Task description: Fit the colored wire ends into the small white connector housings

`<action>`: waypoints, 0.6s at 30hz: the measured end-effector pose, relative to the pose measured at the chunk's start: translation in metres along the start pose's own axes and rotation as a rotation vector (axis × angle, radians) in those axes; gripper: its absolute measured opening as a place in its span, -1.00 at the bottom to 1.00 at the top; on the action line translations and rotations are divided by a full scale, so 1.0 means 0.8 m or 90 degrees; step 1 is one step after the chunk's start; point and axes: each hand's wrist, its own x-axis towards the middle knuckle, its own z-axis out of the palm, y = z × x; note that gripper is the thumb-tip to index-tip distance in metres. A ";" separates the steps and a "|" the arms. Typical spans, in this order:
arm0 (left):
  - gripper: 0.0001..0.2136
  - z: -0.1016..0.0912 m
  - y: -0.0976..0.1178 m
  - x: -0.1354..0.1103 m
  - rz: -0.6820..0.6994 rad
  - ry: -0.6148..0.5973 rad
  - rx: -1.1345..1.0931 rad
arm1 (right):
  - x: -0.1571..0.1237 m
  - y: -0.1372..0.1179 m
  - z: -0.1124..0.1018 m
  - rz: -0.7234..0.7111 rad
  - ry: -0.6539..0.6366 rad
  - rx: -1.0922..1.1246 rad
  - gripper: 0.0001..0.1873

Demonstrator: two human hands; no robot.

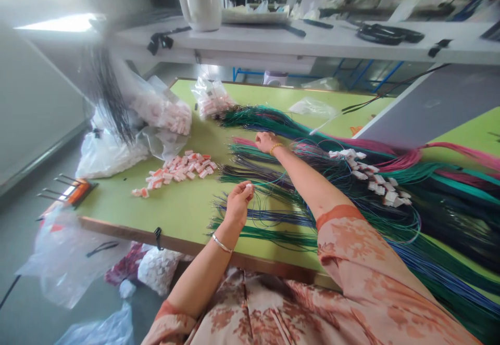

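Pinched in my left hand [239,203] is a small white connector housing [249,188], with a thin green wire [267,182] running off to the right from it. Farther back, my right hand [267,141] has its fingers closed at the pink wires [242,141]; whatever lies between the fingertips is hidden. Bundles of green wires [273,234], blue wires [269,216] and dark wires [250,175] lie side by side, their metal-tipped ends pointing left. Loose white and orange connector housings [182,169] are heaped left of my hands. Wired white connectors [377,181] rest in a cluster beyond my right forearm.
The green table [183,209] has a wooden front edge. Bags of connectors [213,100] stand at its back left. An orange holder with metal rods [74,191] sits at the left corner. Above runs a shelf [250,35] with a white jug [203,1] and black-handled scissors [386,34].
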 end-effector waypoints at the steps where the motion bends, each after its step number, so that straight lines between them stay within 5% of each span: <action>1: -0.67 0.000 0.000 0.000 0.001 0.002 0.001 | 0.001 -0.002 0.000 -0.005 -0.007 0.000 -0.75; 13: -0.70 -0.001 -0.003 0.002 0.005 -0.002 -0.003 | 0.001 0.001 -0.007 0.012 0.075 0.060 -0.74; 18: -0.74 -0.002 -0.004 0.002 0.009 -0.003 0.004 | 0.000 -0.032 -0.020 -0.085 0.121 0.194 -0.86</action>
